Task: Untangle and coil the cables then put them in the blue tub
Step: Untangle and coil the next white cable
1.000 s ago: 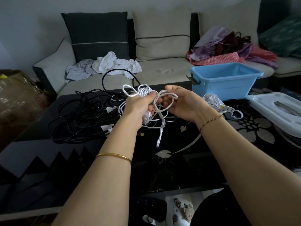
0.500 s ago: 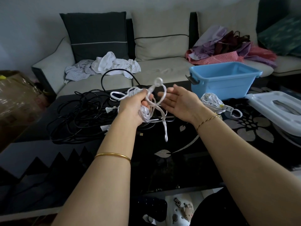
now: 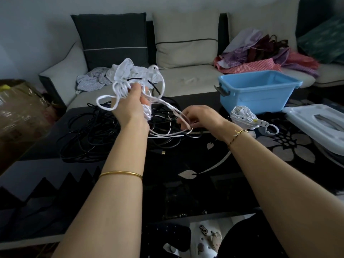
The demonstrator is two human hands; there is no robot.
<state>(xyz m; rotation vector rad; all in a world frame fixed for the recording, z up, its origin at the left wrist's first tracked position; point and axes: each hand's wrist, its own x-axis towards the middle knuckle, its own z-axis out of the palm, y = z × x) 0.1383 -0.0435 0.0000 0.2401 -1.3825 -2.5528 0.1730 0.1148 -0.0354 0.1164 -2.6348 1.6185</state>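
My left hand (image 3: 131,107) grips a tangled bundle of white cable (image 3: 121,88) and holds it up above the dark table. A strand of that cable runs down to the right, where my right hand (image 3: 200,116) pinches it low over the table. A heap of tangled black cables (image 3: 87,138) lies on the table behind and left of my hands. A coiled white cable (image 3: 242,117) rests on the table just in front of the blue tub (image 3: 256,92), which stands at the table's far right edge.
A white tub lid (image 3: 316,125) lies at the right. Behind the black patterned table (image 3: 186,183) runs a sofa with cushions, crumpled white cloth (image 3: 130,71) and a pile of coloured clothes (image 3: 264,53). A wrapped cardboard box (image 3: 16,112) stands at the left.
My left hand has lifted the white bundle higher. My right hand has dropped from beside the bundle, moved right and taken hold of a loose strand, drawing it out.
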